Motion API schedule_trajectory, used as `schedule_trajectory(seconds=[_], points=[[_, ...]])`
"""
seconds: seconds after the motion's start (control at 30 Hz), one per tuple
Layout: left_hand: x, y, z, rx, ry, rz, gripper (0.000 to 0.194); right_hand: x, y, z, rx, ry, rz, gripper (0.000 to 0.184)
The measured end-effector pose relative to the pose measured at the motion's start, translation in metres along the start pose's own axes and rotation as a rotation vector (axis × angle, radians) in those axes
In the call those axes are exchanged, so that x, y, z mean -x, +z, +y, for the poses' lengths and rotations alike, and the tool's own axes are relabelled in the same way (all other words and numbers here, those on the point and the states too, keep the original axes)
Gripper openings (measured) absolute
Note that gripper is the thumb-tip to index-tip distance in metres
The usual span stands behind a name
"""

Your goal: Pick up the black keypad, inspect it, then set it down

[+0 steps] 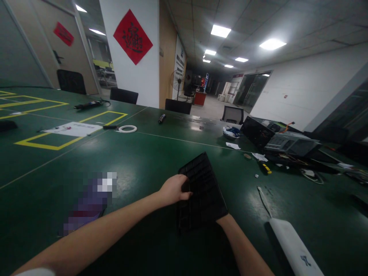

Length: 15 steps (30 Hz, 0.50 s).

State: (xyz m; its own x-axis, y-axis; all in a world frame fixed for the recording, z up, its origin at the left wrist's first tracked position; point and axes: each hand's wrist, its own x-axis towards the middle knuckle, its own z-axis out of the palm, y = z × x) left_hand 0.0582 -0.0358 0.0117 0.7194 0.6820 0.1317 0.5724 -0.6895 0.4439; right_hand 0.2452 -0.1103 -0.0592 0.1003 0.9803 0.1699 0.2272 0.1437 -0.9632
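Note:
A flat black rectangular object [202, 188] with a raised grid of square cells is held up, tilted, above the green table. I cannot make out its exact kind. My left hand [176, 189] is closed at its left side, fingers curled and thumb pressed near the edge. Behind and beneath its lower right corner goes my right hand [224, 219]; only the wrist side shows, and the fingers are hidden by the object it supports. To the left lies a pixelated purple item [90, 205]. At right is a white power strip or adapter-like bar [293, 245] with a short cable.
An opened computer case [290, 142] and loose cables lie at the right back, with a yellow-black screwdriver [266, 168] in front. Farther left are a tape roll [127, 129], a white sheet [76, 129] and yellow tape outlines [59, 147]. Chairs [178, 106] line the table's far edge.

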Motion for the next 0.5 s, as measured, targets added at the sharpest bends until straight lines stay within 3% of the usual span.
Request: schedule_trajectory(seconds=[0.13, 0.2, 0.3, 0.4, 0.5], points=[[-0.008, -0.029, -0.025, -0.072, -0.145, 0.076, 0.036, -0.007, -0.037, -0.018, 0.250, -0.045, 0.116, 0.049], [-0.011, -0.052, -0.052, -0.186, -0.309, 0.107, 0.038, -0.011, -0.063, -0.020, 0.534, 0.011, 0.309, 0.047], [-0.011, -0.081, -0.102, -0.372, -0.533, 0.091, 0.041, -0.013, -0.094, -0.008, 0.820, 0.119, 0.459, 0.046], [-0.007, -0.093, -0.145, -0.502, -0.662, 0.083, 0.043, -0.011, -0.104, 0.009, 0.997, 0.207, 0.432, 0.044], [-0.007, -0.092, -0.167, -0.522, -0.666, 0.073, 0.043, -0.011, -0.101, 0.017, 1.085, 0.249, 0.395, 0.044]])
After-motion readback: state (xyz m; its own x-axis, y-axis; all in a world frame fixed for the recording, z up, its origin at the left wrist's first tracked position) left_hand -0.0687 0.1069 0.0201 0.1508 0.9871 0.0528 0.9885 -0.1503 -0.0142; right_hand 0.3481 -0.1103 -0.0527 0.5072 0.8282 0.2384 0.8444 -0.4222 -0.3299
